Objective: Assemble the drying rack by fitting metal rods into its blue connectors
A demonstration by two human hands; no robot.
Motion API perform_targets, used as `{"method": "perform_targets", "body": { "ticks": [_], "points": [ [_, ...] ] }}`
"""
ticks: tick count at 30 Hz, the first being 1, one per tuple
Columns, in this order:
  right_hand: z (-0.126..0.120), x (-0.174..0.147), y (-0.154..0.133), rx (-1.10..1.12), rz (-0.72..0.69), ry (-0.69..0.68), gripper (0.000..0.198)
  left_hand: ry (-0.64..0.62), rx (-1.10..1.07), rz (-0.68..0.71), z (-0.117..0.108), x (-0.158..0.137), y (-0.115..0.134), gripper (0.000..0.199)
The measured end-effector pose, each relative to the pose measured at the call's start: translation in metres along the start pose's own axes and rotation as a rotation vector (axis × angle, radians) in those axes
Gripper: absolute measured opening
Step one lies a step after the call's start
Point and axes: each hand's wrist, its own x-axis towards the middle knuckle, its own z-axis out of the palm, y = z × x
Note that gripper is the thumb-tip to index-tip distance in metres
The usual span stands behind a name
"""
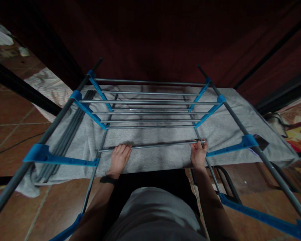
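A thin grey metal rod [163, 144] lies crosswise in front of me, low between the two sides of a rack frame. My left hand [120, 156] is closed over the rod near its left end, knuckles up. At the right end, my right hand [198, 154] pinches the rod close to a small dark piece. The rack has grey side poles [234, 117] joined by blue plastic brackets [62, 159]. Several crossbars [150, 102] span its far part. The rod's left tip sits near the end of the left blue bracket; whether they touch, I cannot tell.
Beneath the rack is a grey cloth-covered surface [145, 159]. Several loose grey tubes [67, 134] lie on its left side. A dark red curtain [150, 40] hangs behind. Tiled floor [12, 134] shows at left, with a striped cloth [48, 87] and a thin cable.
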Motion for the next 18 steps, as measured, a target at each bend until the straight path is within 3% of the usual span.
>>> {"method": "perform_targets", "body": {
  "ticks": [6,14,18],
  "points": [
    [0.004,-0.003,-0.003,0.005,0.037,-0.044,0.031,-0.011,-0.004,0.032,-0.001,0.000,0.003,0.027],
    [0.019,-0.029,-0.007,0.090,0.275,-0.280,0.024,-0.037,0.012,0.071,-0.002,0.001,0.005,0.031],
    [0.026,-0.044,0.002,0.085,0.336,-0.327,0.021,-0.050,-0.010,0.088,0.000,-0.001,0.003,0.032]
  ]
}}
